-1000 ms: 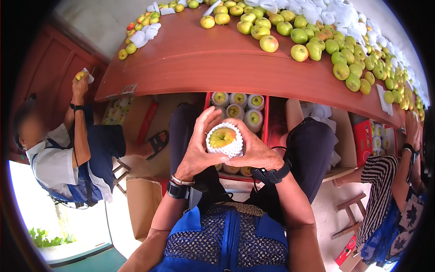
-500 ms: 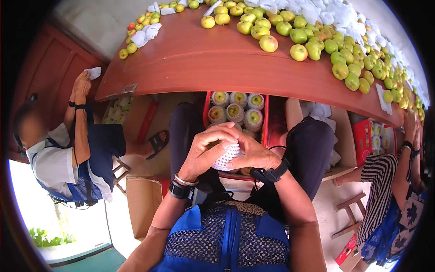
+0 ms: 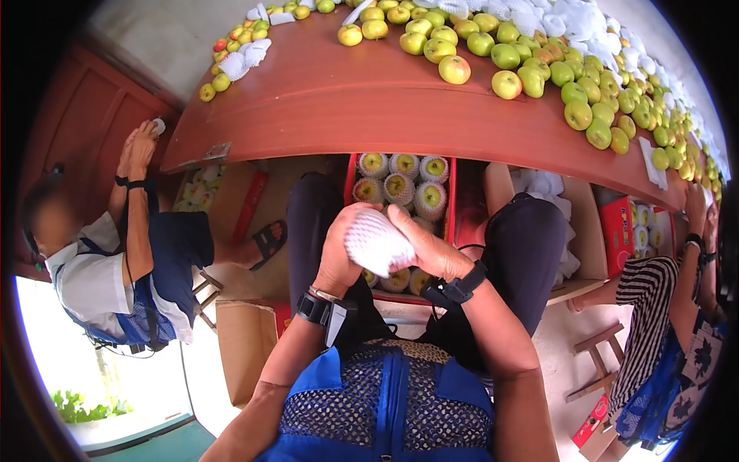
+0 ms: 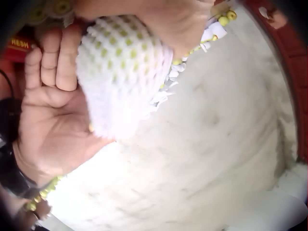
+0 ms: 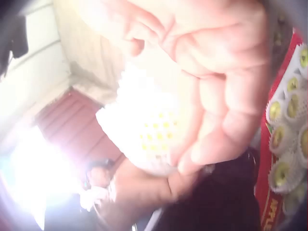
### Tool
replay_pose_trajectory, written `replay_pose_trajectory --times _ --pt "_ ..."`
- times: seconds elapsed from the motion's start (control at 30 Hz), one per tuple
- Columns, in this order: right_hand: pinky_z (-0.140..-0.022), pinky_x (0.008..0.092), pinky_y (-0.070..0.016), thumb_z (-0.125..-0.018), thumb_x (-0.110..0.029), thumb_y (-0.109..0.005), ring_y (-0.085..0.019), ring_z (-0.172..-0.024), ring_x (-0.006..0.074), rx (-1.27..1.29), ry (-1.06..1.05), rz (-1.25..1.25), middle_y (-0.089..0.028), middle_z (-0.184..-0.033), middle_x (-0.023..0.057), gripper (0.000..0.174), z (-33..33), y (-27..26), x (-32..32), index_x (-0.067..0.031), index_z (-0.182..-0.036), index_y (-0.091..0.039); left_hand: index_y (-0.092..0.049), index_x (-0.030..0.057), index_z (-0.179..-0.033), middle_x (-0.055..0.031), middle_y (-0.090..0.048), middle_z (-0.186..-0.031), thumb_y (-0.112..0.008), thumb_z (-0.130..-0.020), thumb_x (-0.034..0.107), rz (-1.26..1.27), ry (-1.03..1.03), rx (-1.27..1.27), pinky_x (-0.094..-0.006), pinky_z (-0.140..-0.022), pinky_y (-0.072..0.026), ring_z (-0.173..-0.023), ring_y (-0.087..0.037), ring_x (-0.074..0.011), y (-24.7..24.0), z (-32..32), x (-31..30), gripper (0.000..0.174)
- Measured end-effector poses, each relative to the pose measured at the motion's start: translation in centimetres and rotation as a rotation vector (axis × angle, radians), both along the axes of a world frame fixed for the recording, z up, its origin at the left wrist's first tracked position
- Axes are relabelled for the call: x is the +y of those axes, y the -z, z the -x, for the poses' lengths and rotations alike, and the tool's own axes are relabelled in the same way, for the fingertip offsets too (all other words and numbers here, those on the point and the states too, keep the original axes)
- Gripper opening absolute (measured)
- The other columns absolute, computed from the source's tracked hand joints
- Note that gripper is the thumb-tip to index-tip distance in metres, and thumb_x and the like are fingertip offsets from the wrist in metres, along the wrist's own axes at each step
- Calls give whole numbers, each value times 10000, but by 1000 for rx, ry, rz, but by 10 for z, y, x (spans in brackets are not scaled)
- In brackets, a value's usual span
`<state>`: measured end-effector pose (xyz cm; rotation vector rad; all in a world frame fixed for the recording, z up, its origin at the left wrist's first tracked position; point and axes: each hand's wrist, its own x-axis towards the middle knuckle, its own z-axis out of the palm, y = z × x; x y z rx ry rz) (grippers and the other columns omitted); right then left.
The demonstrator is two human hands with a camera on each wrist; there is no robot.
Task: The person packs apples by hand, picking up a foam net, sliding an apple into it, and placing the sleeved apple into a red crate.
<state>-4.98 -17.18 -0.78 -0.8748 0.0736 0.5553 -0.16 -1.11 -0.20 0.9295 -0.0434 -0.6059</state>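
Between my two hands is an apple in a white foam net [image 3: 377,240], held over my lap in the head view and tilted so the net's side faces up. My left hand [image 3: 336,258] grips it from the left, its fingers partly hidden behind the net. From the other side my right hand [image 3: 433,248] holds it, thumb along the net. Yellow-green skin shows through the mesh in the left wrist view, where the loose end of the net [image 4: 113,122] hangs past the fruit. Glare whitens the net in the right wrist view.
Below my hands stands a red box [image 3: 452,196] with rows of netted apples [image 3: 399,187]. A brown table [image 3: 323,100] ahead bears loose apples [image 3: 531,77] and white foam nets [image 3: 570,27]. An open carton [image 3: 581,231] stands at right. One person [image 3: 115,262] sits left, another [image 3: 662,331] right.
The netted apple has turned from stem end up to net side up, with my hands shifting around it. At left, the other person's hands have brought a white net over their apple.
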Motion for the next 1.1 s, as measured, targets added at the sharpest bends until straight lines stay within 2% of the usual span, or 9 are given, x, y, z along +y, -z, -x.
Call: replay_pose_trajectory --times 0.1,0.17,0.37,0.53,0.63,0.77,0.9,1.0,1.1 --pt "-709 266 -474 -897 -589 -381 -617 -820 162 7 129 325 -649 -952 117 621 -2 -20 -17 -63 -1202 -507 -526 27 -1134 -142 -577 -1163 -387 -911 474 153 -42 390 -423 -917 -439 -1077 -550 -271 -2 -5 8 519" --pt "-681 230 -445 -902 -287 -563 -597 -786 138 -358 594 454 -647 -835 65 264 -2 -10 -17 -49 -1016 -586 -515 39 -1166 -136 -566 -1186 -388 -893 527 153 -37 451 -460 -903 -443 -1105 -534 -276 -7 -6 14 573" --pt "-963 438 -285 -797 -104 -629 -551 -1046 258 -989 682 888 -656 -895 40 89 11 -45 -6 -86 -884 -629 -457 54 -1255 -118 -531 -1237 -509 -847 512 221 162 277 -494 -902 -452 -1142 -517 -275 9 2 17 615" --pt "-953 454 -290 -829 -155 -596 -584 -917 256 -874 679 1154 -635 -827 74 98 10 -30 -4 -75 -879 -623 -427 50 -1280 -117 -521 -1247 -597 -811 380 146 211 206 -491 -927 -445 -1129 -529 -267 0 2 15 598" --pt "-945 457 -298 -826 -153 -598 -589 -864 257 -712 631 1089 -622 -781 76 90 9 -32 -16 -73 -857 -623 -419 51 -1286 -114 -520 -1245 -601 -805 339 177 215 267 -488 -934 -441 -1133 -526 -264 -3 0 17 589" --pt "-948 455 -266 -819 -141 -587 -571 -957 248 -969 526 1073 -647 -827 52 80 9 -36 -21 -85 -855 -632 -385 57 -1308 -111 -506 -1261 -593 -810 309 137 196 231 -474 -942 -439 -1139 -521 -260 -9 3 14 597" --pt "-947 433 -273 -804 -122 -598 -564 -991 240 -879 445 1039 -658 -840 63 82 11 -37 -18 -80 -842 -656 -396 35 -1294 -126 -511 -1251 -599 -801 306 62 183 216 -450 -916 -465 -1127 -526 -265 -5 3 18 598" --pt "-931 395 -308 -790 -107 -616 -571 -963 233 -534 519 872 -657 -830 86 96 8 -28 -17 -77 -868 -661 -415 26 -1280 -131 -525 -1232 -600 -797 311 34 183 209 -436 -897 -483 -1109 -537 -262 -9 7 16 590" --pt "-921 370 -331 -759 -114 -656 -575 -937 223 -584 469 929 -655 -866 98 180 10 -28 -15 -80 -936 -654 -405 52 -1290 -113 -527 -1227 -585 -821 302 40 224 195 -416 -867 -503 -1089 -555 -241 -7 6 16 562"
